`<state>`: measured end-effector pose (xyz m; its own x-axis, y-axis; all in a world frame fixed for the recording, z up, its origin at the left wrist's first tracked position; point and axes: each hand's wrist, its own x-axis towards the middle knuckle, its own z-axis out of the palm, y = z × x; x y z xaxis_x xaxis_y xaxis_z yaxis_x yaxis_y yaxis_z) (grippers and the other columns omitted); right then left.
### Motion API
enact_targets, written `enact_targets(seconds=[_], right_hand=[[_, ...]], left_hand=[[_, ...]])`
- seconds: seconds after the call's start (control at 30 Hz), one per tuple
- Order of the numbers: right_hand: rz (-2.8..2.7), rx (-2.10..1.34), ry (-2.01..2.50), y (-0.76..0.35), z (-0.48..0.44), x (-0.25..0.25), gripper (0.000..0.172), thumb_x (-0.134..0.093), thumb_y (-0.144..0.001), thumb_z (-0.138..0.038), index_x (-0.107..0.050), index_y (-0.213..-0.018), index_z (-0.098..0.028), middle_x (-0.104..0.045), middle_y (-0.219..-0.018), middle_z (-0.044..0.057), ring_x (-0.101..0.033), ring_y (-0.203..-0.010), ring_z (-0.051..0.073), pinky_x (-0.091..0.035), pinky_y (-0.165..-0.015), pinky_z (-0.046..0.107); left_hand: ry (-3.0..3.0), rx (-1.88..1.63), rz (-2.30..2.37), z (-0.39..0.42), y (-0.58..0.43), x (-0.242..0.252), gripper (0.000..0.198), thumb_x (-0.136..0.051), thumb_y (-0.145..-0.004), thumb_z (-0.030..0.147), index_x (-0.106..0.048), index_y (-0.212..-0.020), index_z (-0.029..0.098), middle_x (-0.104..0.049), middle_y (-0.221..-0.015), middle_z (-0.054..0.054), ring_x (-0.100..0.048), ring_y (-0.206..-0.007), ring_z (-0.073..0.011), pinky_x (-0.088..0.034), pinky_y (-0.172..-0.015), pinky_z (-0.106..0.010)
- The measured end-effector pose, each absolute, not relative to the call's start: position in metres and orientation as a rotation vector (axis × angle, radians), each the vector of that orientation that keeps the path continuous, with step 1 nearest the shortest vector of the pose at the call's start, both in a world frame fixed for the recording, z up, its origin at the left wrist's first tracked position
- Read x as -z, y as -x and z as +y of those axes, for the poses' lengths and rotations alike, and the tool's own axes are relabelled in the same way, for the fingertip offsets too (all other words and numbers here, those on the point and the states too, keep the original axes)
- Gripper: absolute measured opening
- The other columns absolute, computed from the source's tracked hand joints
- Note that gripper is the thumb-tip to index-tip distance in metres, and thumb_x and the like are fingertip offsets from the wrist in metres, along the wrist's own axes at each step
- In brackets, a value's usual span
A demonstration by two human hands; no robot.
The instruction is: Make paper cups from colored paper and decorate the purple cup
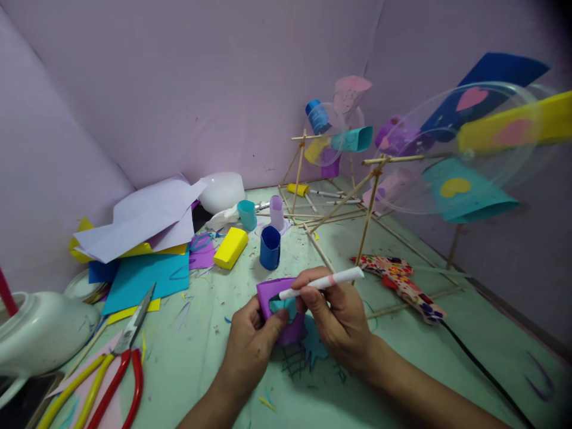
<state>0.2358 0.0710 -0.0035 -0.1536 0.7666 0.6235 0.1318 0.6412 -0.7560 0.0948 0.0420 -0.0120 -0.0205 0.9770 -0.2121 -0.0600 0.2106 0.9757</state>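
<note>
My left hand [254,339] grips a purple paper tube [292,333] from its left side, the thumb pressing on a teal cutout [283,308] on its face. In my right hand [337,310] is a white marker [330,281], its dark tip touching the cutout's upper left edge. A blue star-like paper piece [314,341] lies under my right hand. Just beyond the purple tube stand a dark blue tube [270,247], a teal one [247,214] and a lilac one [276,213]; a yellow one [231,248] lies on its side.
Red-handled scissors [129,345], yellow handles and coloured sheets [149,277] lie at left, near a white pot [49,333]. Stick frames [369,220] carry clear discs with paper cups at right. A patterned glue gun [402,286] with a black cord lies beside my right hand.
</note>
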Motion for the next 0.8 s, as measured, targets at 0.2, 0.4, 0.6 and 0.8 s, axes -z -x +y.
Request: enact_targets(seconds=[0.2, 0.4, 0.6, 0.8], right_hand=[[-1.656, -0.661, 0.787, -0.2349, 0.0704, 0.0031, 0.011, -0.049, -0.091, -0.025, -0.059, -0.089, -0.021, -0.063, -0.067, 0.0, -0.06, -0.056, 0.013, -0.045, -0.047, 0.022], [-1.653, -0.642, 0.807, -0.2348, 0.0711, 0.0033, 0.01, -0.049, -0.09, -0.023, -0.059, -0.089, -0.022, -0.059, -0.062, -0.002, -0.057, -0.052, 0.012, -0.042, -0.044, 0.021], [-1.634, -0.682, 0.8, -0.2347, 0.0726, 0.0048, 0.012, -0.047, -0.091, -0.022, -0.059, -0.091, -0.021, -0.058, -0.061, -0.002, -0.057, -0.051, 0.011, -0.041, -0.044, 0.021], [-1.615, -0.7, 0.817, -0.2355, 0.0733, 0.0061, 0.012, -0.048, -0.091, -0.024, -0.059, -0.091, -0.021, -0.062, -0.067, 0.0, -0.059, -0.056, 0.012, -0.042, -0.046, 0.021]], left_hand=[[-1.0, -1.101, 1.268, 0.0407, -0.0945, 0.0106, 0.044, -0.071, -0.07, 0.042, -0.067, -0.101, 0.011, -0.072, -0.084, -0.006, -0.064, -0.079, -0.0222, -0.05, -0.069, -0.028], [-0.991, -1.1, 1.269, 0.0408, -0.094, 0.0105, 0.044, -0.072, -0.07, 0.042, -0.067, -0.102, 0.012, -0.073, -0.087, -0.005, -0.065, -0.082, -0.0218, -0.051, -0.07, -0.027], [-0.983, -1.102, 1.276, 0.0421, -0.0946, 0.0095, 0.047, -0.073, -0.066, 0.042, -0.067, -0.101, 0.012, -0.074, -0.087, -0.007, -0.065, -0.079, -0.0224, -0.051, -0.068, -0.027], [-1.0, -1.092, 1.301, 0.0426, -0.0932, 0.0111, 0.044, -0.073, -0.066, 0.044, -0.068, -0.097, 0.012, -0.073, -0.08, -0.005, -0.062, -0.071, -0.0188, -0.05, -0.064, -0.026]])
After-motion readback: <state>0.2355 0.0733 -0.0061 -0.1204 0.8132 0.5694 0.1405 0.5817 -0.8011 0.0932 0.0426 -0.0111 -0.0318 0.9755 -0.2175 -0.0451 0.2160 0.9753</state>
